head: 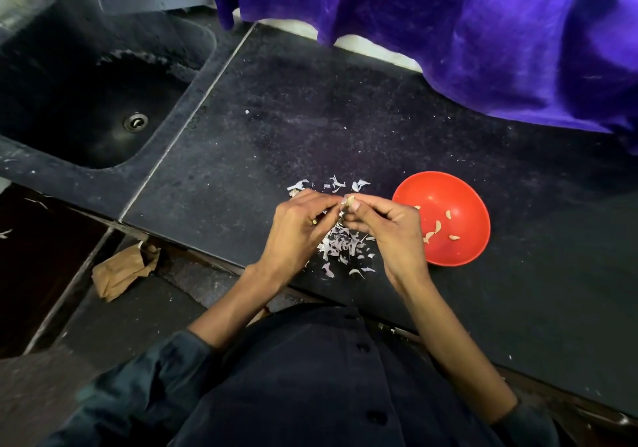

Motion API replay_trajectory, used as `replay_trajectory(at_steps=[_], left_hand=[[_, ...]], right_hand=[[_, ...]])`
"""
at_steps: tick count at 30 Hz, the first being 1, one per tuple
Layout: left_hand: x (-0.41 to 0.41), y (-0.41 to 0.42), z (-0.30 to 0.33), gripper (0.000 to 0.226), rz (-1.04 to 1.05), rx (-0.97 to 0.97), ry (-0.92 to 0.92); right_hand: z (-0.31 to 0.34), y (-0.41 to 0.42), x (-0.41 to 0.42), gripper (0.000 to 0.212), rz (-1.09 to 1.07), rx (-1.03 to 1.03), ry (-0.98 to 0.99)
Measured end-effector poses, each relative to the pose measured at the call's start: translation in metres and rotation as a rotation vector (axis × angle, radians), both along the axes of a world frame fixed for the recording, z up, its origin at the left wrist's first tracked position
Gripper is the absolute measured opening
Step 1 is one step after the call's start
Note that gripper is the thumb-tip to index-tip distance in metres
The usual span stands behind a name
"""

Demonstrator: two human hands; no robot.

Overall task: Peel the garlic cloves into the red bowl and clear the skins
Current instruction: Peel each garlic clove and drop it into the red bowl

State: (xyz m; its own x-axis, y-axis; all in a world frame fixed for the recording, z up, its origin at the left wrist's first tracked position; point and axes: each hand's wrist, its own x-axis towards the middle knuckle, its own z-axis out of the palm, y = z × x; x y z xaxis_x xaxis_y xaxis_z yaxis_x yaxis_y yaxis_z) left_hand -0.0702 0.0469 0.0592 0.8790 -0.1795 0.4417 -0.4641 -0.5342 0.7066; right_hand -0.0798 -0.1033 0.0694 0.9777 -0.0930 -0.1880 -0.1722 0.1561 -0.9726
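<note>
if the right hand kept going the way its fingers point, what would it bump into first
The right hand points left, so it would likely meet the left hand first; both already pinch the same garlic clove.

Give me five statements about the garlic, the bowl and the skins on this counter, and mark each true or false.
1. Both hands, left hand and right hand, hold one garlic clove between them. True.
2. The red bowl holds no cloves. False: several peeled cloves lie in it.
3. The garlic skins are piled in the sink. False: they lie on the counter under the hands.
4. The bowl sits to the person's right of the hands. True.
5. A purple cloth hangs over the counter's far side. True.
</note>
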Motion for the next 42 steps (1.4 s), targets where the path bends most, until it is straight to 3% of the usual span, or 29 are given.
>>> replay_trajectory(at_steps=[23, 30, 32, 37, 42], left_hand=[[-0.005, -0.006, 0.007, 0.017, 0.07, -0.079, 0.075], [-0.003, -0.007, 0.013, 0.012, 0.061, -0.452, 0.39], [-0.002, -0.006, 0.015, 0.013, 0.032, -0.479, 0.427], [-0.001, 0.001, 0.01, 0.017, -0.01, -0.3, 0.388], [0.001, 0.002, 0.007, 0.02, -0.072, -0.056, 0.111]], right_hand=[[0.007, 0.003, -0.004, 0.013, 0.034, 0.088, 0.016], [0.012, 0.001, -0.006, 0.017, 0.05, 0.135, 0.034], [0.011, 0.0, -0.006, 0.017, 0.036, 0.136, 0.033], [0.008, -0.003, -0.006, 0.018, -0.005, 0.109, 0.047], [0.009, -0.004, -0.005, 0.018, 0.012, 0.133, 0.069]])
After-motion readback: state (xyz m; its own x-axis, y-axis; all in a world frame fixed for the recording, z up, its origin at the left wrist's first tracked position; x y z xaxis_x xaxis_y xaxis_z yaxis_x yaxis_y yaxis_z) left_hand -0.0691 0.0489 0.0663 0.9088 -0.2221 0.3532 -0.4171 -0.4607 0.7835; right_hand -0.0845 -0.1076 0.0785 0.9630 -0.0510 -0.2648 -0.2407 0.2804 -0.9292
